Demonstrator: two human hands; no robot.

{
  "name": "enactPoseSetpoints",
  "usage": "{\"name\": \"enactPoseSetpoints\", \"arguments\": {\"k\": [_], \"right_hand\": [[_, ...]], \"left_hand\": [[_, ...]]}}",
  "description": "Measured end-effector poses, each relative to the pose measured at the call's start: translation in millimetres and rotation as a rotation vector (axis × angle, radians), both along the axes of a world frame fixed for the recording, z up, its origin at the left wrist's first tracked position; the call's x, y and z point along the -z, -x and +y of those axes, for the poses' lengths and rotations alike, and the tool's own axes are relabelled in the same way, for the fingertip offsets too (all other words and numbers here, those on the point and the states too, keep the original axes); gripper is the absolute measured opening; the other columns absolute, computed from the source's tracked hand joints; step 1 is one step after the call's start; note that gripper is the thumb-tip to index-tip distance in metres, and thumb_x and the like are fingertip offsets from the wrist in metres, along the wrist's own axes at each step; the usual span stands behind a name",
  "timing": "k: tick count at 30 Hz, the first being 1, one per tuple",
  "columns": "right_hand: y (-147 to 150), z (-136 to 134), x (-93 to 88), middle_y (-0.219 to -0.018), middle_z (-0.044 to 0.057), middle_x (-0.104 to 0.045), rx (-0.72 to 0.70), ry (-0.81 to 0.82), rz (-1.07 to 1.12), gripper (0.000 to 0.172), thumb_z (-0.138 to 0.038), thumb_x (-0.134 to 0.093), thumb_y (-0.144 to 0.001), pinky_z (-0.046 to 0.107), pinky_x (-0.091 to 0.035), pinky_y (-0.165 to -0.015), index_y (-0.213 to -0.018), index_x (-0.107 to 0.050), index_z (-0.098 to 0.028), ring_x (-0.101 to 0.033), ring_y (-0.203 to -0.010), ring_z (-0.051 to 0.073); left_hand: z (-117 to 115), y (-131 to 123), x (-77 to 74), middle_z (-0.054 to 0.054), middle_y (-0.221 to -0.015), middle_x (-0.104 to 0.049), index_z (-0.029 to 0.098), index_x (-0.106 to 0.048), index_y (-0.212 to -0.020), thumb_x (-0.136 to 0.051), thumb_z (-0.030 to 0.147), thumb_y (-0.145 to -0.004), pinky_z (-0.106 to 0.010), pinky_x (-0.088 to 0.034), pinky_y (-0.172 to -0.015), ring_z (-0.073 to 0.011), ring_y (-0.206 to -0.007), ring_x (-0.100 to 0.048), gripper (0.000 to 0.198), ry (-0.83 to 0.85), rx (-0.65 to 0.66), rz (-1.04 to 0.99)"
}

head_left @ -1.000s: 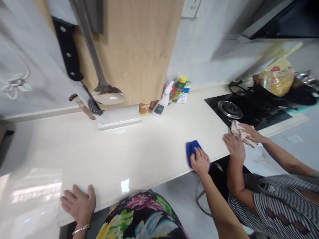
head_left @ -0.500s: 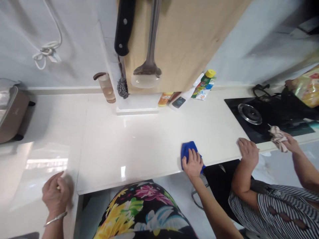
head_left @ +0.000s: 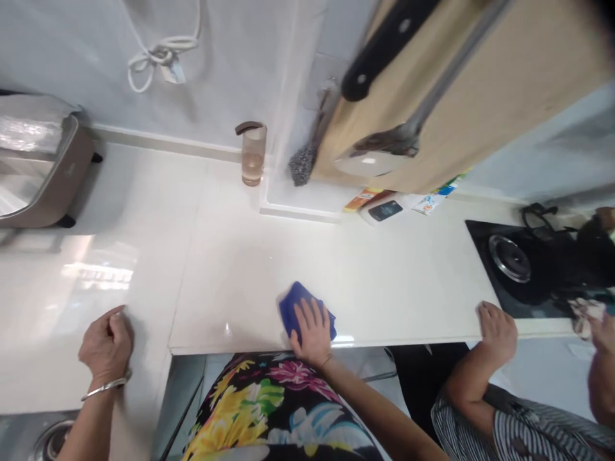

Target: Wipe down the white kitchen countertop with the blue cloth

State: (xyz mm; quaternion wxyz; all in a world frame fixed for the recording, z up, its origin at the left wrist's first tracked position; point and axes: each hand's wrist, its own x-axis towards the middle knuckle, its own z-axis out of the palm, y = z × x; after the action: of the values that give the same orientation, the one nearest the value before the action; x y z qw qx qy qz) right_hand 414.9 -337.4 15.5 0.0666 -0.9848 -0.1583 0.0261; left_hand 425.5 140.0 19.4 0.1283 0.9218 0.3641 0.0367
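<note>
My right hand point(head_left: 314, 331) presses flat on a blue cloth point(head_left: 298, 305) near the front edge of the cream countertop point(head_left: 384, 282). My left hand point(head_left: 106, 346), a silver bangle at its wrist, rests with curled fingers on the counter at the left, and nothing shows in it. To my right a person in a striped top leans one hand point(head_left: 497, 331) on the counter edge. That person's other hand holds a pale rag point(head_left: 587, 315) at the black gas hob point(head_left: 538, 269).
A wooden cutting board point(head_left: 471, 83), black-handled knife point(head_left: 384, 46) and ladle point(head_left: 379, 153) hang above the back of the counter. A glass cup point(head_left: 252, 155), steel scourer point(head_left: 302, 170) and bottles point(head_left: 384, 208) stand by the wall. A brown appliance point(head_left: 43, 166) sits far left. A sink edge point(head_left: 43, 442) shows bottom left.
My right hand has slid the blue cloth leftward along the counter's front edge. My left hand's fingers have curled. The view has swung left and tilted.
</note>
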Motion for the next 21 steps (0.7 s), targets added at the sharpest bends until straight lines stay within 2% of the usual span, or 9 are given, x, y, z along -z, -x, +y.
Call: {"name": "enactPoseSetpoints", "arguments": {"k": [4,7,10,14,21], "right_hand": [[-15.3,41.5,-3.7,-0.164,0.011,-0.029,-0.182,-0.049,0.027,0.069,-0.038,-0.049,-0.088,0.064,-0.008,-0.124,-0.152,-0.044,-0.014,-0.014,-0.152,0.038],[-24.1,76.9,-6.0,-0.164,0.011,-0.029,-0.279,-0.071,0.046,0.069,-0.038,-0.049,-0.089,0.064,-0.008,-0.124,-0.153,-0.042,-0.016,-0.014,-0.152,0.038],[-29.5,117.7,-4.8,-0.163,0.013,-0.03,-0.377,-0.144,0.019,0.07,-0.038,-0.051,-0.088,0.067,-0.01,-0.123,-0.154,-0.04,-0.015,-0.015,-0.152,0.04],[-32.6,171.9,-0.6,-0.162,0.017,-0.031,-0.522,-0.228,-0.014,0.071,-0.039,-0.053,-0.088,0.07,-0.01,-0.122,-0.153,-0.041,-0.012,-0.015,-0.151,0.041],[-35.8,252.7,-4.7,-0.164,0.018,-0.026,-0.749,-0.189,0.066,0.072,-0.041,-0.053,-0.091,0.07,-0.006,-0.121,-0.155,-0.036,-0.013,-0.013,-0.151,0.043]], "left_hand": [[-3.3,4.4,-4.5,-0.004,-0.104,-0.067,0.013,-0.069,-0.123,-0.031,0.042,-0.104,-0.032,-0.044,-0.088,-0.0175,-0.094,-0.057,0.051,0.022,0.024,-0.055],[-5.8,7.4,-4.7,-0.007,-0.11,-0.069,0.011,-0.07,-0.121,-0.033,0.038,-0.104,-0.033,-0.044,-0.093,-0.0197,-0.101,-0.059,0.048,0.053,0.029,-0.123],[-5.5,10.2,-0.3,-0.011,-0.109,-0.071,0.013,-0.072,-0.117,-0.035,0.035,-0.102,-0.035,-0.044,-0.094,-0.0218,-0.103,-0.06,0.045,0.091,0.033,-0.173],[-4.4,14.1,4.9,-0.01,-0.107,-0.073,0.018,-0.073,-0.113,-0.037,0.036,-0.101,-0.034,-0.045,-0.093,-0.023,-0.103,-0.062,0.042,0.093,0.068,-0.243],[-7.5,19.4,6.7,-0.009,-0.105,-0.074,0.02,-0.073,-0.11,-0.036,0.037,-0.102,-0.034,-0.046,-0.092,-0.0228,-0.101,-0.064,0.041,0.083,0.099,-0.316]]}}
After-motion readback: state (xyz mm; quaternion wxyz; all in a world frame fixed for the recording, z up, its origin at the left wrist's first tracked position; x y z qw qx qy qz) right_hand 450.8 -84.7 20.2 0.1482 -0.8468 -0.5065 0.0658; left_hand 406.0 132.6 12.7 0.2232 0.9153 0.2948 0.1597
